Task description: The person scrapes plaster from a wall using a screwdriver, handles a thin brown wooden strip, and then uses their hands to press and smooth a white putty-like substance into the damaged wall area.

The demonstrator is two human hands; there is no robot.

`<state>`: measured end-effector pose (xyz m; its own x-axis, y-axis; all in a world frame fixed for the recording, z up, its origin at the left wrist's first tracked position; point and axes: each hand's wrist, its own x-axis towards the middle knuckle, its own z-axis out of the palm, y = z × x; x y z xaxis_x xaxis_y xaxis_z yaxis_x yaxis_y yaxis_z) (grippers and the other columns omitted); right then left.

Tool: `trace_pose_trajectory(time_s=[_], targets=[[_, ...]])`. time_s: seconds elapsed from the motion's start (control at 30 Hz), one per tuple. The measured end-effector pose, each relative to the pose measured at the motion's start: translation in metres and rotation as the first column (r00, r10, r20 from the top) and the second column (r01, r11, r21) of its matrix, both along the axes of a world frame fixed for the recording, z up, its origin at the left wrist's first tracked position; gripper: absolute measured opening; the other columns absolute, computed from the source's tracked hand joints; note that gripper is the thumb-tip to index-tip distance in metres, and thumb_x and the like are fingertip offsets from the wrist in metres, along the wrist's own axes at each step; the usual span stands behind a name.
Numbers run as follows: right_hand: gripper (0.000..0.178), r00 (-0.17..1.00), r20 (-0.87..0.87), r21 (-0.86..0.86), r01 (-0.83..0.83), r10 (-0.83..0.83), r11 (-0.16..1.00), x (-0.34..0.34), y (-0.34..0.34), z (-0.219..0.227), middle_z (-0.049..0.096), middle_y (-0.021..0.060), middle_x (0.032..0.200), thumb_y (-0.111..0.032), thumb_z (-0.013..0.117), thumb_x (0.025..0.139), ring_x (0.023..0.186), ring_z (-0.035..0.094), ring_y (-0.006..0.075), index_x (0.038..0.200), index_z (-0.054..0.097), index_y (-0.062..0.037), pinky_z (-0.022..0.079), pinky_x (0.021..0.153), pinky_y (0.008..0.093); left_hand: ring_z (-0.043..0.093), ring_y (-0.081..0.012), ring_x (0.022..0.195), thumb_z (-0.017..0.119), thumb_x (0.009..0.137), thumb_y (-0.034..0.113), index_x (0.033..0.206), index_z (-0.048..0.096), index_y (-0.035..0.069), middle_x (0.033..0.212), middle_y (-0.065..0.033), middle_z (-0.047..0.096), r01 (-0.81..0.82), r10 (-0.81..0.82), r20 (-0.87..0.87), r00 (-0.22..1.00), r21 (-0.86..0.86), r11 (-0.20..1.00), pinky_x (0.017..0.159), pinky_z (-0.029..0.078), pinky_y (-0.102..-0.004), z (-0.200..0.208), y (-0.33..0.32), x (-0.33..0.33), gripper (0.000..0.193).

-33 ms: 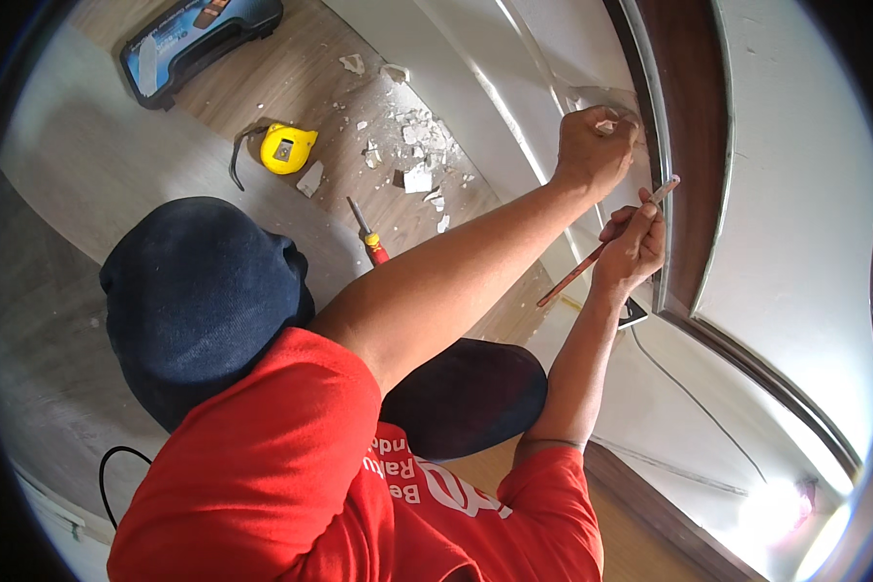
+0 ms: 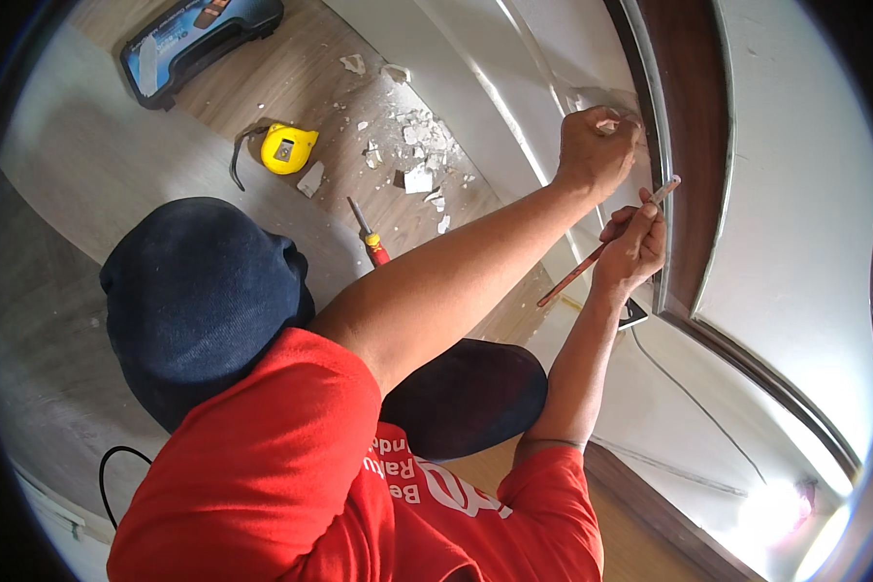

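My left hand (image 2: 597, 153) is raised against the pale wall panel (image 2: 543, 73), with its fingers curled closed. A small whitish bit shows between them, too little to name. Just below it, my right hand (image 2: 638, 244) grips a slim reddish, pencil-like stick (image 2: 574, 276). The stick slants up to the right. Its pale, wider upper end sticks out past my fingers and overlaps the light strip (image 2: 664, 121) along the brown frame (image 2: 694, 155) in the picture. Part of the stick is hidden in my grip.
A yellow tape measure (image 2: 288, 148), a screwdriver (image 2: 370, 237) with a red and yellow handle, and broken white chips (image 2: 417, 177) lie on the wood-look floor. A blue and black case (image 2: 199, 48) is at the far left. A lamp (image 2: 774, 509) glows at the lower right, near a thin cable (image 2: 694, 398).
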<state>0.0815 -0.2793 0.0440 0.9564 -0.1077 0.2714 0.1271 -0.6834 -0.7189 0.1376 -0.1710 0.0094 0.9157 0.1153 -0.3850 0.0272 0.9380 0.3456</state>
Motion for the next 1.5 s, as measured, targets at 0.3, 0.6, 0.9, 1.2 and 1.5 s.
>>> trace_pose_trajectory(time_s=[0.3,0.6,0.9,1.2,1.5], targets=[[0.033,0.997,0.038,-0.025,-0.064,0.065,0.998,0.002,0.005,-0.006,0.058,0.0000,0.066,-0.027,0.051,0.106,0.052,0.048,0.0045,0.112,0.066,0.0019,0.037,0.048,0.0202,0.063,-0.0147,0.065,0.060,0.089,0.008,0.089,0.064,-0.004,0.077,-0.0098,0.063,0.005,-0.028,-0.142,0.990,-0.160,0.987,0.057,0.056,-0.0283,0.024,0.005,-0.002,0.012],[0.031,0.999,0.004,-0.044,-0.051,0.052,0.998,0.001,0.004,-0.004,0.058,0.0002,0.067,-0.026,0.050,0.106,0.052,0.047,0.0044,0.113,0.065,0.0013,0.037,0.047,0.0207,0.065,-0.0168,0.073,0.059,0.089,0.004,0.097,0.062,-0.005,0.087,-0.0116,0.065,-0.030,0.002,-0.096,0.995,-0.293,0.956,0.063,0.060,-0.0300,0.017,0.010,0.005,0.013],[0.032,1.000,-0.003,-0.082,-0.030,0.030,0.996,-0.002,0.006,-0.001,0.058,0.0000,0.068,-0.026,0.049,0.106,0.052,0.048,0.0045,0.113,0.066,0.0006,0.038,0.048,0.0208,0.067,-0.0148,0.078,0.063,0.094,0.009,0.098,0.065,-0.004,0.089,-0.0102,0.066,0.021,-0.022,-0.014,1.000,-0.076,0.997,0.068,0.060,-0.0280,0.011,0.008,-0.002,0.013],[0.032,0.998,-0.002,-0.086,-0.062,0.062,0.994,-0.002,0.005,-0.001,0.058,-0.0006,0.067,-0.026,0.050,0.106,0.053,0.048,0.0043,0.114,0.066,0.0000,0.038,0.049,0.0206,0.065,-0.0115,0.073,0.060,0.098,0.014,0.100,0.065,-0.002,0.087,-0.0072,0.065,-0.074,0.074,-0.004,0.997,-0.067,0.995,0.066,0.059,-0.0271,0.011,0.002,0.002,0.017],[0.031,0.993,0.031,-0.063,-0.112,0.114,0.992,0.000,0.006,-0.004,0.057,-0.0018,0.066,-0.025,0.051,0.106,0.054,0.047,0.0037,0.115,0.067,-0.0001,0.037,0.049,0.0201,0.066,-0.0142,0.077,0.061,0.095,0.009,0.108,0.066,-0.005,0.091,-0.0070,0.065,-0.105,0.093,-0.095,0.991,-0.125,0.987,0.070,0.059,-0.0287,0.023,0.000,-0.001,0.020]])
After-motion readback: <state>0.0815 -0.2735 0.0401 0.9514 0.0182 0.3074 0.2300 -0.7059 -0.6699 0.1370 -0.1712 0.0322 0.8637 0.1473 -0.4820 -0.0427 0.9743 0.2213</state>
